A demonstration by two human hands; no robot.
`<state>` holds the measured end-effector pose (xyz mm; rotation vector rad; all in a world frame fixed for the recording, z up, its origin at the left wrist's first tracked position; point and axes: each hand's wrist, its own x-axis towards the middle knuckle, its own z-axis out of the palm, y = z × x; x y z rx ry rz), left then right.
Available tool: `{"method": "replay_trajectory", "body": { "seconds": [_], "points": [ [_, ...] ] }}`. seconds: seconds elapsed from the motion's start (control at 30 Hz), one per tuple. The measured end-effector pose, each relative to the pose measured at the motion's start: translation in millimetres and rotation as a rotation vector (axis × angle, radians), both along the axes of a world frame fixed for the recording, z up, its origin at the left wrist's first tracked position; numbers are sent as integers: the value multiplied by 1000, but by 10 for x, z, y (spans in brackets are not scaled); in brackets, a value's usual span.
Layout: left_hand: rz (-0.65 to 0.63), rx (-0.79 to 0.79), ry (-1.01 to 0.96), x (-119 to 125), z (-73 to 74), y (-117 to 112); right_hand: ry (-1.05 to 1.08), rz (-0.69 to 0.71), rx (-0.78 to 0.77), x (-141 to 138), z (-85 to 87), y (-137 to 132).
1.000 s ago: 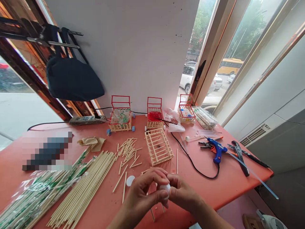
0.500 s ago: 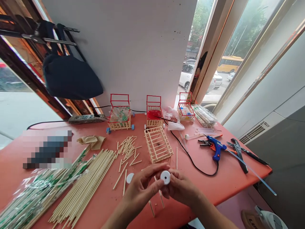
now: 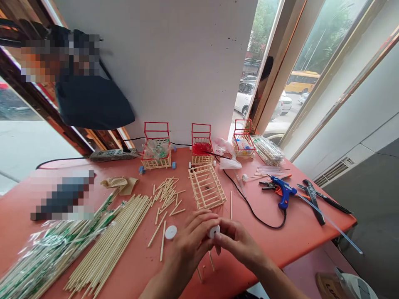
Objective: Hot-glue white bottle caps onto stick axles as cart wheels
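Note:
Both my hands meet low over the red table's [image 3: 305, 232] front edge. My left hand [image 3: 190, 247] and my right hand [image 3: 237, 245] pinch a small white plastic cap [image 3: 213, 231] between their fingertips. A second white cap [image 3: 171, 232] lies on the table just left of my left hand. A wooden stick crate [image 3: 207, 187] lies behind my hands. Short cut sticks [image 3: 168, 195] are scattered beside it, and a few more lie under my hands.
Long bamboo sticks [image 3: 115, 241] and wrapped chopsticks [image 3: 46, 253] cover the left. A blue glue gun [image 3: 282, 191] with a black cord, pliers [image 3: 311, 195] and glue rods lie at the right. Three red-framed stick carts [image 3: 156, 149] stand along the back wall.
The white cap's round face showed half a second ago; now it is turned edge-on and lower between my fingertips. My hands shifted slightly; the second cap stays put.

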<state>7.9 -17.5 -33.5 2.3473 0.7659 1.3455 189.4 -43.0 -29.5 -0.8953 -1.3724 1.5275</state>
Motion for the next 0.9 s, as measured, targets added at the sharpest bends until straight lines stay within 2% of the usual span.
{"method": "replay_trajectory", "body": {
  "seconds": [0.07,0.13,0.27,0.43,0.63,0.73,0.8,0.9],
  "points": [
    [28,149,39,11,-47,7,-43,-9,-23,-3,9,-15],
    [35,227,64,18,-72,14,-61,21,-56,6,4,-21],
    [-3,279,104,27,-86,35,-54,100,-97,47,-34,-25],
    [-40,351,150,41,-100,50,-106,135,-122,109,-42,-41],
    [-15,239,51,76,-232,11,-34,251,20,129,38,-68],
    [-2,223,0,103,-249,-21,-63,136,50,56,-13,-117],
    [-2,196,-28,110,-193,-42,-66,48,51,3,-66,-158],
    [-53,43,-10,96,-62,-66,-12,-12,9,-39,-106,-200]
  ]
}}
